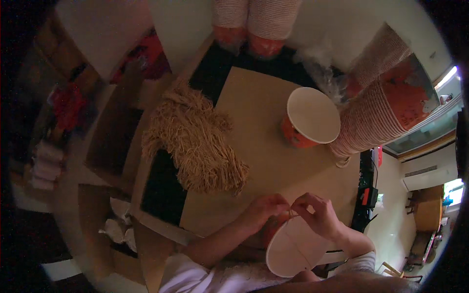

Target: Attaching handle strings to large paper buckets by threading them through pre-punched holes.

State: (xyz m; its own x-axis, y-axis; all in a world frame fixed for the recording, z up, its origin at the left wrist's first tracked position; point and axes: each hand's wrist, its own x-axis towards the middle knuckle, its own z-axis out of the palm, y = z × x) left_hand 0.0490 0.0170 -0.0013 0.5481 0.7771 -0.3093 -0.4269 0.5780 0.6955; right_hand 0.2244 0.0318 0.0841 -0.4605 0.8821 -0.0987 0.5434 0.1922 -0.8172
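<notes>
Tan cord bundle (pixel 193 141) at left on table (pixel 163 195), long axis slanting upper left to lower right; left hand (pixel 266 210) nearer it. Left fingertips pinch thin cord (pixel 292 213) at the far rim of the near paper tub (pixel 286 254), which sits tilted just below both hands, toward the body. Right hand (pixel 320 215) pinches there too, fingertips almost meeting the left's. Second tub (pixel 315 115) beyond, apart.

Small workshop, stacked paper tubs (pixel 364 117), heaped tan cord (pixel 190 141), cardboard-covered table (pixel 163 198); open carton (pixel 92 215) beside it
</notes>
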